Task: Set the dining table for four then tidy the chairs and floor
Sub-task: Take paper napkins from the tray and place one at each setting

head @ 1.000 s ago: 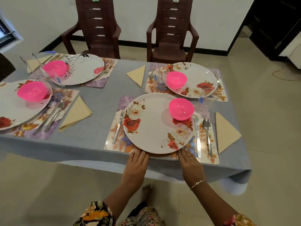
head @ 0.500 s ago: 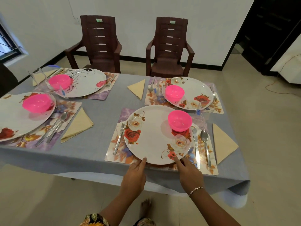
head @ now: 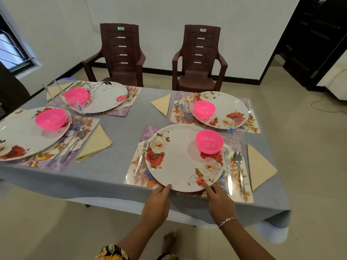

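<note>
A white floral plate with a pink bowl on it lies on a floral placemat at the table's near edge. A fork lies left of the plate. A knife and a spoon lie to its right, with a folded yellow napkin beyond them. My left hand touches the plate's near rim with thumb and fingertips. My right hand touches the rim further right. Neither hand holds anything.
Three more settings with pink bowls, cutlery, napkins and clear glasses sit on the grey tablecloth. Two brown plastic chairs stand at the far side. A dark chair is at the left, and a cable lies on the floor at the right.
The view has risen, showing more of the far chairs and wall. Both hands stay at the plate's near rim, their fingertips drawn back slightly towards the table edge.
</note>
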